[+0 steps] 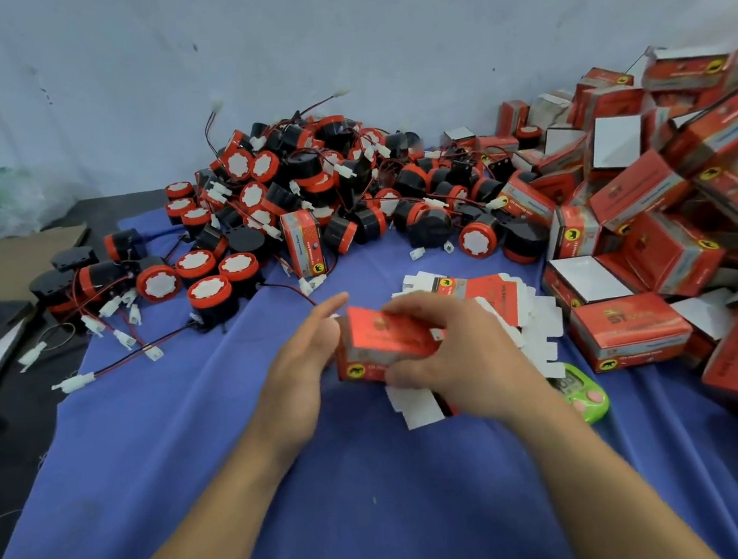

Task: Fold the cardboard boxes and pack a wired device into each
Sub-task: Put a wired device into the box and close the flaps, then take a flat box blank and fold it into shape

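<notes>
A red cardboard box (382, 341), partly formed, is held above the blue cloth between both hands. My left hand (305, 360) presses its left end with fingers stretched out. My right hand (453, 348) grips it from the right, fingers over the top and thumb at the lower edge. White flaps (414, 407) hang below the box. Under and behind it lies a stack of flat unfolded boxes (495, 293). A big heap of black and red round wired devices (299, 194) with white connectors fills the cloth's far middle.
Folded red boxes (658, 213) are piled along the right side. A green counter device (581, 394) lies by my right wrist. One upright box (303, 243) stands among the devices. A plastic bag (14, 199) and a brown cardboard sheet (3, 264) sit at far left, off the blue cloth (191, 443).
</notes>
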`<state>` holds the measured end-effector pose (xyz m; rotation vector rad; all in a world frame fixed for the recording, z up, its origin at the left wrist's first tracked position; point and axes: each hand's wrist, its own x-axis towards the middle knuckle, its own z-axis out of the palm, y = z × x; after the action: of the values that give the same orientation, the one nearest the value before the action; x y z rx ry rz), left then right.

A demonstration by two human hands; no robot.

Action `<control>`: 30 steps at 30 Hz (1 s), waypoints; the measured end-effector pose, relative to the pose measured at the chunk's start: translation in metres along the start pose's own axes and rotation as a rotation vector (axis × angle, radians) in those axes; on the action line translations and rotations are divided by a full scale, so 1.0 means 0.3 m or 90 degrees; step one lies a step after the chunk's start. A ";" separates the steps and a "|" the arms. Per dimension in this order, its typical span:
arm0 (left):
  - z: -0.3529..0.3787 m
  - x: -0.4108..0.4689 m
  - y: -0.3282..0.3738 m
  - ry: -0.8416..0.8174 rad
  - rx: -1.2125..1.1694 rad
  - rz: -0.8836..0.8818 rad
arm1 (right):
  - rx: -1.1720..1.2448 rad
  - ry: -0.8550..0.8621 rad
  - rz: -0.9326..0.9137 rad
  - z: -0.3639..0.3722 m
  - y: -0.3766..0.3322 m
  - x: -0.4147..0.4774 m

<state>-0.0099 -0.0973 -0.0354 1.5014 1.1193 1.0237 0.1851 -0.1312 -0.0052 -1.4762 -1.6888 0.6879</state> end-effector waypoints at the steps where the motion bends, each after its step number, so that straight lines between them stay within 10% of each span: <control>1: 0.003 0.007 -0.001 0.013 -0.010 -0.007 | 0.114 0.008 0.016 -0.045 -0.010 0.009; 6: 0.023 0.030 -0.007 0.043 0.029 -0.045 | 0.947 0.208 0.006 -0.315 -0.040 0.058; 10: 0.029 0.034 -0.008 0.046 0.111 -0.057 | 0.381 0.179 0.090 -0.328 -0.046 0.083; 15: 0.046 0.037 -0.010 0.060 0.195 -0.032 | -0.360 -0.211 0.186 -0.085 -0.042 0.020; 30: 0.039 0.034 -0.044 -0.006 0.321 0.025 | -0.360 -0.237 0.045 0.080 0.016 -0.022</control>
<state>0.0016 -0.0882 -0.0497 1.9238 1.4160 0.7904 0.1681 -0.1347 -0.0237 -1.8854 -2.2546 0.5706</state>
